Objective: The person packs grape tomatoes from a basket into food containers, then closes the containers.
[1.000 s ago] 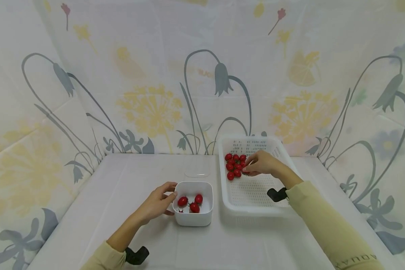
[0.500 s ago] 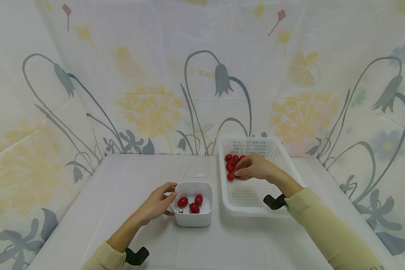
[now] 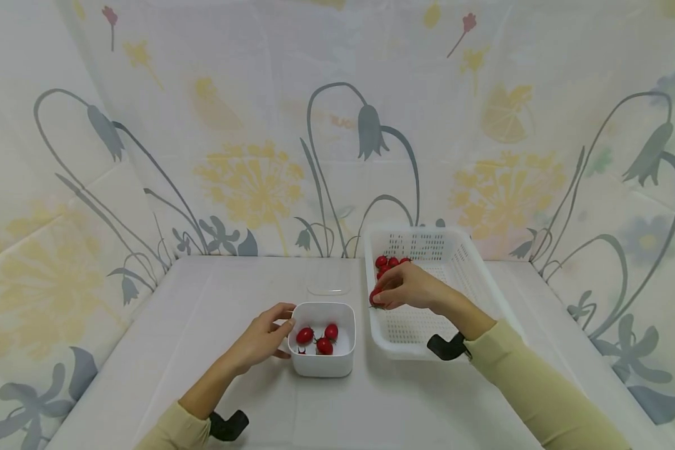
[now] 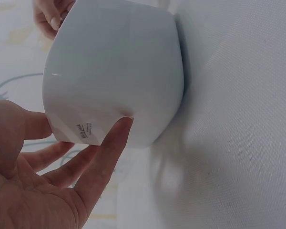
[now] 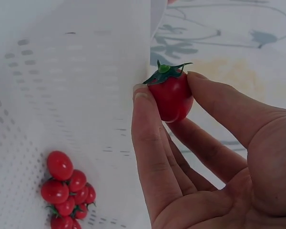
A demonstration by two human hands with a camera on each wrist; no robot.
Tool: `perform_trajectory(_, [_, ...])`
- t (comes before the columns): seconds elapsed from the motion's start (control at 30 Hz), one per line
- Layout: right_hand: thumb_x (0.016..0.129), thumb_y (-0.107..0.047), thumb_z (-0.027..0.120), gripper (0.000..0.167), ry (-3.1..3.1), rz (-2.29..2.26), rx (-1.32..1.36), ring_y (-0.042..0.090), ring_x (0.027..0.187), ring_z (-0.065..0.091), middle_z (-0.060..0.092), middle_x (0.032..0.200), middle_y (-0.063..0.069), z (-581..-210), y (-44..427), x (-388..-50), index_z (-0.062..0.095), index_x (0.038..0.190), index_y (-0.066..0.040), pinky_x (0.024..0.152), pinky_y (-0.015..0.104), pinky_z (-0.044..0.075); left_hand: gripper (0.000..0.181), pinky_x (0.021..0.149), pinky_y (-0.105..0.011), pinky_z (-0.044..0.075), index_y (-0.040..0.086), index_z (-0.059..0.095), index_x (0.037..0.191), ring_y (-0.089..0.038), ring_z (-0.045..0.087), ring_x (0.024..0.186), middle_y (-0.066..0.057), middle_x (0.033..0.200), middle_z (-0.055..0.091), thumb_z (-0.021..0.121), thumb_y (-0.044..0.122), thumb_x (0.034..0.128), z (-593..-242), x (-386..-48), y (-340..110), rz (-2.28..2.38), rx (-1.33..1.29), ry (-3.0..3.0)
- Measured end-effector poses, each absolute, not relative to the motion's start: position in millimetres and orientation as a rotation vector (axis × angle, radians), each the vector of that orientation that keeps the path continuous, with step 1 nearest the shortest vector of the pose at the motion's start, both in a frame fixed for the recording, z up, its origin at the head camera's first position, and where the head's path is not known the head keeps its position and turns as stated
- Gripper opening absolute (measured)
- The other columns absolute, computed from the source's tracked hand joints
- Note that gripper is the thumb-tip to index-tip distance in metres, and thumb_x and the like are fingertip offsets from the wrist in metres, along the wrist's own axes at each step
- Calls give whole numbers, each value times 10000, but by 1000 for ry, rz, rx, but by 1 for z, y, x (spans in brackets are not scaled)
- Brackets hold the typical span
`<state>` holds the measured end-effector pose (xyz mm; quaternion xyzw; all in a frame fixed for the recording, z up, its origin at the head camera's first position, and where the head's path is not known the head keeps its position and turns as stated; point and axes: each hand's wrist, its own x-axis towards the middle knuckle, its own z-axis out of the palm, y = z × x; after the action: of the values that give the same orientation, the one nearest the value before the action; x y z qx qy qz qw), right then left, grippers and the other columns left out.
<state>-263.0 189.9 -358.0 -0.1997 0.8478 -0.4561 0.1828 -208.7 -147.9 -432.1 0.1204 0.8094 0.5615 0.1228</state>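
Note:
In the head view my right hand [image 3: 410, 289] pinches a red cherry tomato [image 3: 374, 298] at the left rim of the white perforated basket [image 3: 422, 334]. The right wrist view shows this cherry tomato [image 5: 171, 98], green calyx up, between thumb and fingertips. A cluster of cherry tomatoes [image 5: 57, 191] lies in the basket, partly hidden by the hand in the head view. My left hand [image 3: 262, 335] rests against the left side of a small white container [image 3: 324, 367]. Fairly straight fingers [image 4: 102, 162] touch its outer wall in the left wrist view. Several cherry tomatoes [image 3: 324, 345] lie inside.
A clear lid-like piece [image 3: 329, 291] lies on the white-covered table [image 3: 242, 278] behind the small container. The basket stands to the container's right, with a narrow gap between them. A floral cloth [image 3: 337, 137] hangs behind the table.
My right hand has moved left from the cherry tomato cluster to the basket's left rim, carrying one cherry tomato. My left hand and the small container have stayed in place.

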Motion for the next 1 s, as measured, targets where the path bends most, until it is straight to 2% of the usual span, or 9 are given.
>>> perform_trajectory(0.27, [939,-142,728,189,2354,-1293,-626,380,943,725,766,953,102,-349,173,-253,741,1076,-12,865,373,616,383,687,-452,646,41,497,1435,-412,623,1165,-278,1446,499,527,157,1071,-432,-209,-148,1640,345,2361])
perform_trajectory(0.5, [936,-153,746,192,2322,-1296,-673,227,846,737,756,944,77,-351,146,-244,738,1081,-27,831,360,626,393,689,-459,645,41,489,1442,-445,608,1186,-280,1448,495,529,164,1071,-431,-208,-148,1646,345,2352])
perform_trajectory(0.8, [922,-139,761,210,2341,-1260,-687,195,823,721,727,937,48,-362,110,-239,731,1096,-27,818,390,629,388,688,-459,645,39,492,1437,-449,611,1186,-279,1444,501,531,158,1069,-431,-208,-147,1648,338,2350])
perform_trajectory(1.0, [917,-157,765,175,2418,-1172,-742,144,821,667,727,924,16,-373,91,-238,741,1060,-59,723,319,609,391,689,-455,646,40,485,1442,-446,612,1183,-279,1446,500,530,148,1069,-431,-208,-148,1650,330,2346])
